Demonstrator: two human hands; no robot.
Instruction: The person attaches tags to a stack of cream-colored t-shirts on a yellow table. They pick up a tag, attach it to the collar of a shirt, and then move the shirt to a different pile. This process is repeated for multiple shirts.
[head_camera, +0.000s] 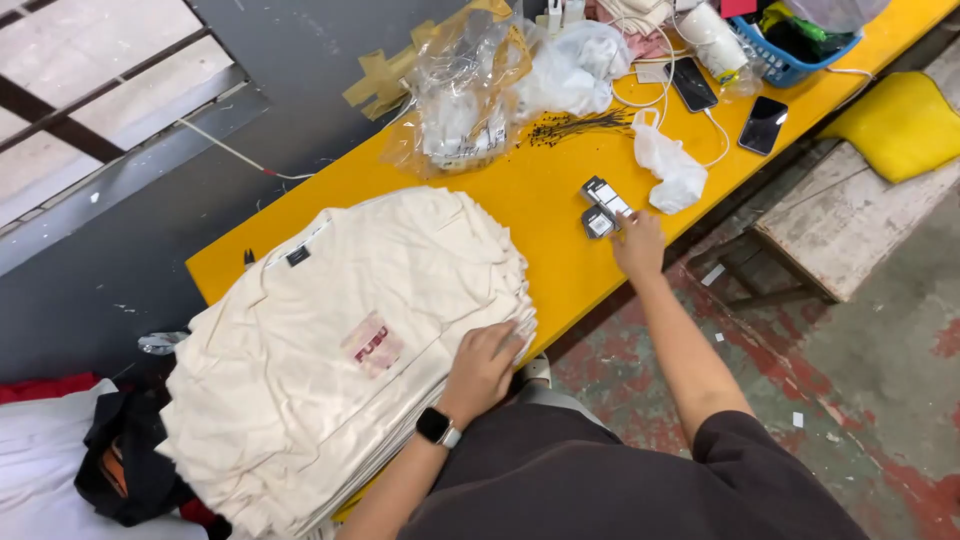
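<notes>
— Worktop's bright yellow, pushed against a grey wall; worn concrete floor with red patches, and a wooden bench alongside with a yellow cushion.

— How many garments?

— One thick stack of cream T-shirts, too many to count. Left hand lies flat and open on its near edge, gripping nothing.

— And the other hand?

— Right hand reaches past the stack, fingertips touching two small black-and-white tags lying on the worktop; whether it grips them I can't tell.

— Anything else?

— Two dark phones, one blue basket, clear plastic bags, one bundle of thin black ties.
</notes>
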